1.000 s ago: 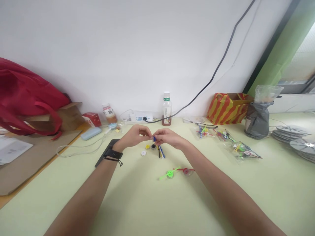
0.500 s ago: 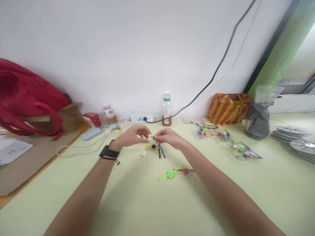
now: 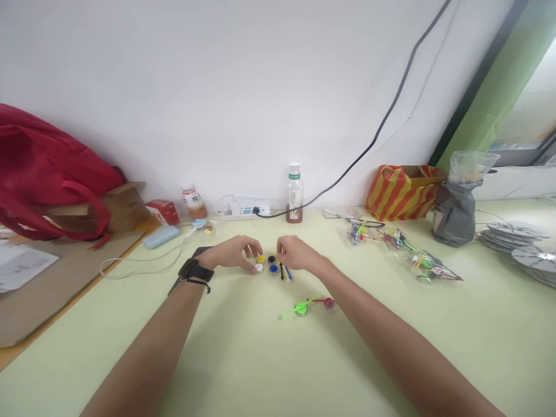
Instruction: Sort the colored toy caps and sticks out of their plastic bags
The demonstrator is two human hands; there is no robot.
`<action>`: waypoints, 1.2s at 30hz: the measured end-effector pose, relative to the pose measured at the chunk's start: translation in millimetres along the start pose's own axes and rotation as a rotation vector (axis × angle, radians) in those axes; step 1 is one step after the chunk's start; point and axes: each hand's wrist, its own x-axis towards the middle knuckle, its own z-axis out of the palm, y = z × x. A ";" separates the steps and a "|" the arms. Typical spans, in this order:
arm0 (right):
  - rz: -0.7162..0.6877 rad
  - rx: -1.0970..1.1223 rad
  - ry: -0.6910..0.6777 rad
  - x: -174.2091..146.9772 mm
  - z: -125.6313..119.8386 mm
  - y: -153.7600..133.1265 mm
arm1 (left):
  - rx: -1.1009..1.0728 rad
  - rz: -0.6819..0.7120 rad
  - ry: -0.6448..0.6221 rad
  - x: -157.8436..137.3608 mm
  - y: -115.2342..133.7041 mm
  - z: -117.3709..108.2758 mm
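Note:
My left hand [image 3: 241, 253] curves over the table with thumb and fingers apart. Its thumb touches a small white disc [image 3: 259, 267], and the index finger is beside a yellow disc [image 3: 260, 259]. A black disc [image 3: 271, 259] and a blue disc [image 3: 273, 269], round and clear-edged, lie between the two hands. My right hand [image 3: 295, 253] is closed, fingertips down at the upper ends of several thin plastic sticks [image 3: 285, 272], black, blue and pale. Nearer to me lie a green stick-and-disc piece [image 3: 300, 308] and a red one [image 3: 329, 303].
Bagged colourful plastic parts [image 3: 430, 266] lie on the right, before a striped bag [image 3: 402, 191] and a grey bag [image 3: 455, 214]. A drink bottle [image 3: 294, 197] stands by the wall. A dark flat object [image 3: 185, 278] is under my left wrist. White cable [image 3: 143, 271] lies left.
The blue disc, at my right fingertips before, now lies on the table in front of the black one. My left hand lowered, and the white disc shifted right toward the others.

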 end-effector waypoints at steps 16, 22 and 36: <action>0.024 0.139 -0.145 2.7 6.2 3.9 | -0.002 0.017 0.017 3.1 1.4 4.3; 0.013 0.146 -0.148 4.0 4.4 8.1 | 0.029 0.020 0.041 5.6 5.9 10.5; -0.099 0.144 -0.064 11.7 15.9 18.1 | 0.021 0.048 0.065 10.5 17.0 20.2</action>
